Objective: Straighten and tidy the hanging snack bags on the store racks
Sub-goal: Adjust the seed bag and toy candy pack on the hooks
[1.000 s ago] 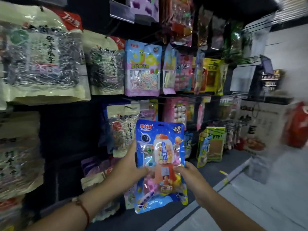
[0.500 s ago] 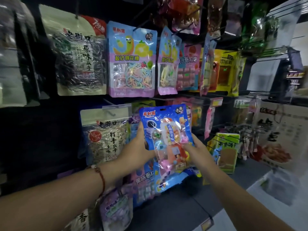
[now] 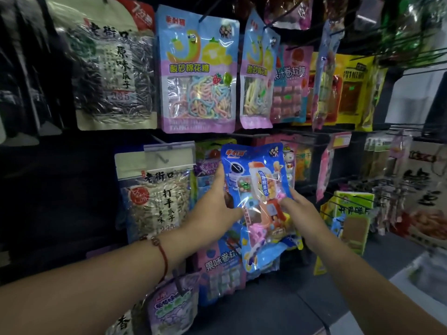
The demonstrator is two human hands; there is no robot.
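You face a dark rack wall hung with snack bags. At upper left hangs a seed bag (image 3: 108,68), with a pale seed bag (image 3: 157,194) below it and a pastel candy bag (image 3: 197,71) further right. Your left hand (image 3: 215,209) grips the left edge of the blue candy bag (image 3: 260,201), and your right hand (image 3: 298,211) pinches its right edge, holding it tilted before the middle row. A green box (image 3: 350,221) and grey floor (image 3: 399,259) lie at right.

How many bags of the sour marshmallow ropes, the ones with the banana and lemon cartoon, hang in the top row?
2. One bag faces front beside the dark seed bag; the other bag hangs turned just right of it. More may hang hidden behind each.
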